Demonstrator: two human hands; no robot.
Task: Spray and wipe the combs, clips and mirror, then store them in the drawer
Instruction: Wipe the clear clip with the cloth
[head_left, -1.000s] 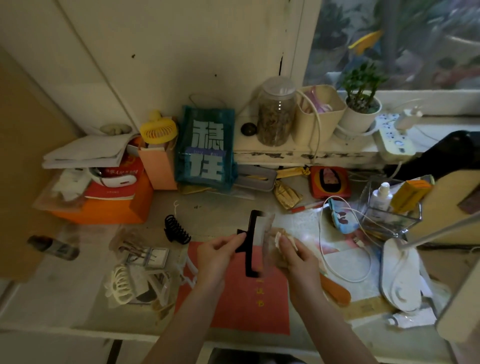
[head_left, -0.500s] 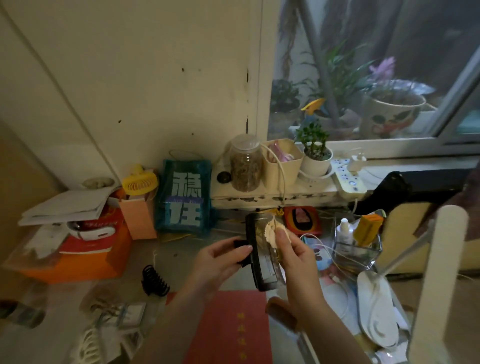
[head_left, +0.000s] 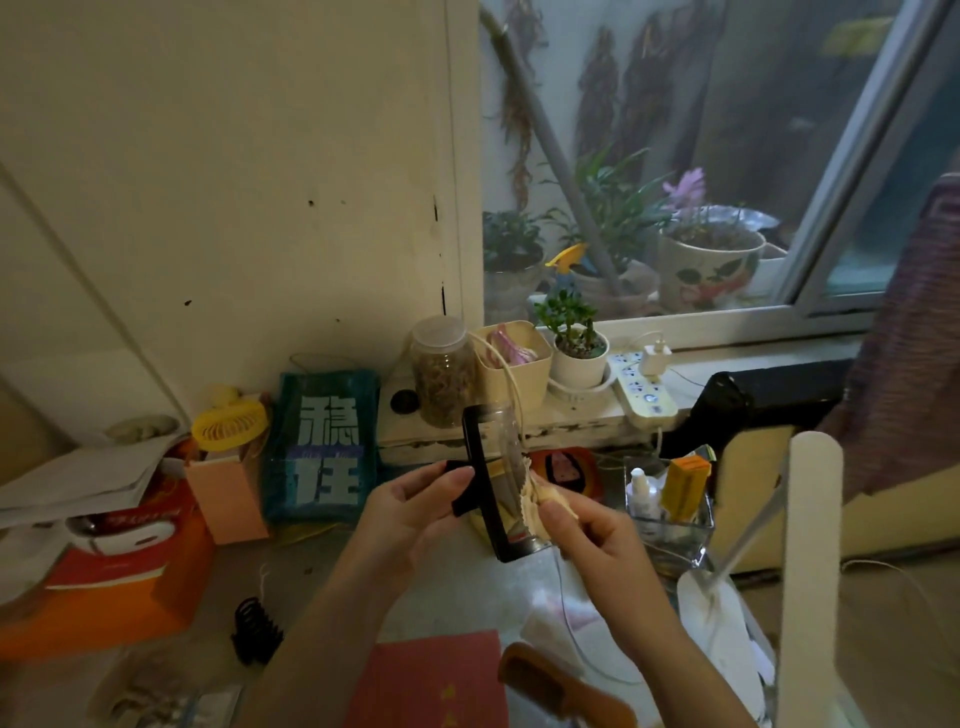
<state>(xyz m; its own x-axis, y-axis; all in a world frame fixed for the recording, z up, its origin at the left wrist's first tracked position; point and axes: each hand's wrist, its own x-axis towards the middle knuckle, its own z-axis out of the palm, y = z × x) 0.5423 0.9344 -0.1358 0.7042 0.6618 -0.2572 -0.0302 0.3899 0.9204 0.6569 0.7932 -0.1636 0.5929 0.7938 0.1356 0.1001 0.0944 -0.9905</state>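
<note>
- The left hand (head_left: 415, 512) holds a black-framed mirror (head_left: 496, 486) upright above the bench (head_left: 447, 587), fingers curled round the black stand piece at its back.
- The right hand (head_left: 597, 540) pinches a crumpled pale cloth (head_left: 537, 501) between thumb and fingers, pressed against the mirror's glass edge.
- A black hair clip (head_left: 255, 630) lies on the bench, lower left of the hands.
- A wooden comb (head_left: 563, 688) lies near the bottom edge, beside a red mat (head_left: 431, 680).
- A teal bag (head_left: 324, 447) stands against the wall behind.
</note>
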